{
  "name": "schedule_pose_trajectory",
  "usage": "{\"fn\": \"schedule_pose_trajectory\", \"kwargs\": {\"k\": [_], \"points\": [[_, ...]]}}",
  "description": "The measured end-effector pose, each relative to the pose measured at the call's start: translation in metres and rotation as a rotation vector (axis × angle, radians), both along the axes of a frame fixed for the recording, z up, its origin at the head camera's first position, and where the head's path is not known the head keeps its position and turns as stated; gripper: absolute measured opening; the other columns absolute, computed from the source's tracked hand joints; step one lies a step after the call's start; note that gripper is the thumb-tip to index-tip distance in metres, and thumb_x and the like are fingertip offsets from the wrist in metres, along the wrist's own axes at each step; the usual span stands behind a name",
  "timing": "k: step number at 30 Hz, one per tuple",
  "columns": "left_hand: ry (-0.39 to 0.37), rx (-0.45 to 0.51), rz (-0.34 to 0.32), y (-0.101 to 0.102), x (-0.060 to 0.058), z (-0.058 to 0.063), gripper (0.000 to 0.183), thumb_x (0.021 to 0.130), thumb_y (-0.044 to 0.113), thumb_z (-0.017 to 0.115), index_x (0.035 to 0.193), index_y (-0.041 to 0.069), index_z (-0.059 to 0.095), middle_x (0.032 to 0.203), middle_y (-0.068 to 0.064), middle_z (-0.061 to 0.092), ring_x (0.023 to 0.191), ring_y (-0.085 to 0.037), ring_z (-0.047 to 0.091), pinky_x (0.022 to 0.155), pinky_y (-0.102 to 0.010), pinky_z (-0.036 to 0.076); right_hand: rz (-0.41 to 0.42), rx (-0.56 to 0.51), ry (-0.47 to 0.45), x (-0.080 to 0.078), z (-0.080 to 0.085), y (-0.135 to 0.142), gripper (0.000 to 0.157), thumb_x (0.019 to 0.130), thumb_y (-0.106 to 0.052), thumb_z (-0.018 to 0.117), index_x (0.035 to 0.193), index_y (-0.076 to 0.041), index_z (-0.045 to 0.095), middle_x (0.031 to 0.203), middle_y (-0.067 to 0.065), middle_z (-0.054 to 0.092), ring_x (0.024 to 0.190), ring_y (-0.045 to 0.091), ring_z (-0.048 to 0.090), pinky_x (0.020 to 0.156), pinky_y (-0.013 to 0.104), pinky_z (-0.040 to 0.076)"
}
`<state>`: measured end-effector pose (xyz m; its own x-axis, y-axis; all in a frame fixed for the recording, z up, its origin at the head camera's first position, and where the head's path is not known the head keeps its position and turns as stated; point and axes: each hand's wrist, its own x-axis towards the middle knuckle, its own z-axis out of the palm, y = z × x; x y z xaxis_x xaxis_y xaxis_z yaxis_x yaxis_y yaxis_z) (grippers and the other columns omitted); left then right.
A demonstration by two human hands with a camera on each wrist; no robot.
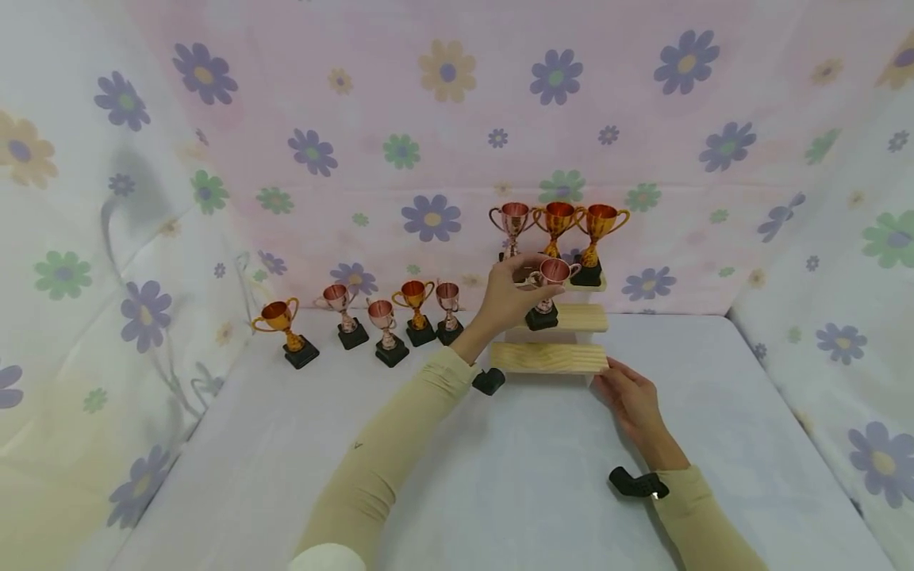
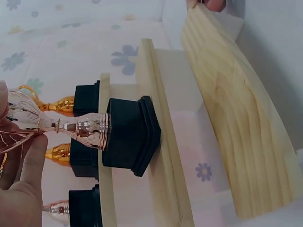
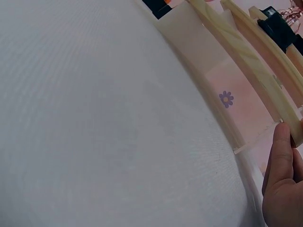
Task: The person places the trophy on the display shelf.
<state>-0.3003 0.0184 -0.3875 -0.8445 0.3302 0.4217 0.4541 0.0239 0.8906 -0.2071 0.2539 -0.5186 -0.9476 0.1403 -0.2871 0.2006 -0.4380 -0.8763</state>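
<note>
My left hand [image 1: 510,297] grips a small rose-gold trophy cup [image 1: 554,274] by its cup and handles. The trophy's black base [image 2: 130,135] hangs just over the middle board [image 1: 585,317] of a three-step wooden display stand; whether it touches is hard to tell. My right hand [image 1: 631,400] holds the right end of the lowest board [image 1: 550,358], fingers [image 3: 281,151] against its edge. On the top step stand a rose-gold trophy [image 1: 514,218] and two gold trophies [image 1: 598,226], partly hidden by the left hand.
Several trophies stand on the white-covered table [image 1: 528,492] left of the stand, among them a gold one [image 1: 278,317] at the far left and rose-gold ones [image 1: 382,317]. Flower-patterned cloth [image 1: 371,103] encloses the back and sides.
</note>
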Motion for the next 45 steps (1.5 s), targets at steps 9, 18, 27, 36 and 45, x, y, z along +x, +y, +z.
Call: {"fn": "schedule_pose_trajectory", "kwargs": {"k": [9,18,27,36,45], "points": [[0.030,-0.044,0.006,0.025,-0.011,-0.002,0.044,0.089,0.015,0.080,0.128,0.003,0.066,0.115,-0.012,0.069,0.089,-0.014,0.064,0.072,-0.021,0.053,0.003,-0.015,-0.015,0.001,0.001,0.003,0.024,0.101,-0.004,0.060,0.125,-0.006,0.055,0.103,-0.009,0.071,0.099,0.003,0.069,0.094,0.020,0.056],[0.035,0.003,0.042,0.057,-0.007,-0.006,0.046,0.087,0.011,0.082,0.128,0.001,0.065,0.114,-0.014,0.070,0.086,-0.008,0.064,0.069,-0.016,0.054,0.016,0.002,-0.007,0.004,0.000,0.006,0.042,0.102,-0.007,0.061,0.141,-0.001,0.048,0.105,-0.011,0.069,0.101,0.002,0.067,0.095,0.019,0.055],[0.020,0.038,0.063,0.073,-0.005,-0.005,0.046,0.089,0.009,0.080,0.130,0.000,0.063,0.115,-0.015,0.068,0.087,-0.006,0.061,0.068,-0.014,0.053,0.017,0.022,0.003,0.003,-0.001,0.003,0.046,0.103,-0.007,0.059,0.145,0.003,0.043,0.104,-0.012,0.069,0.101,0.002,0.067,0.096,0.019,0.055],[0.032,0.047,0.068,0.081,-0.010,-0.006,0.046,0.089,0.013,0.080,0.130,0.002,0.063,0.107,-0.013,0.067,0.078,-0.003,0.057,0.062,-0.015,0.051,0.047,0.055,-0.012,0.004,0.001,0.003,0.055,0.104,-0.009,0.055,0.152,0.006,0.033,0.102,-0.015,0.069,0.100,-0.001,0.067,0.094,0.016,0.054],[0.024,0.028,0.074,0.078,-0.009,-0.007,0.045,0.089,0.014,0.080,0.130,0.004,0.064,0.113,-0.012,0.069,0.084,-0.004,0.059,0.065,-0.014,0.052,0.044,0.037,-0.006,0.002,0.001,0.003,0.057,0.104,-0.009,0.056,0.153,0.006,0.031,0.103,-0.014,0.069,0.101,-0.001,0.067,0.094,0.017,0.055]]}}
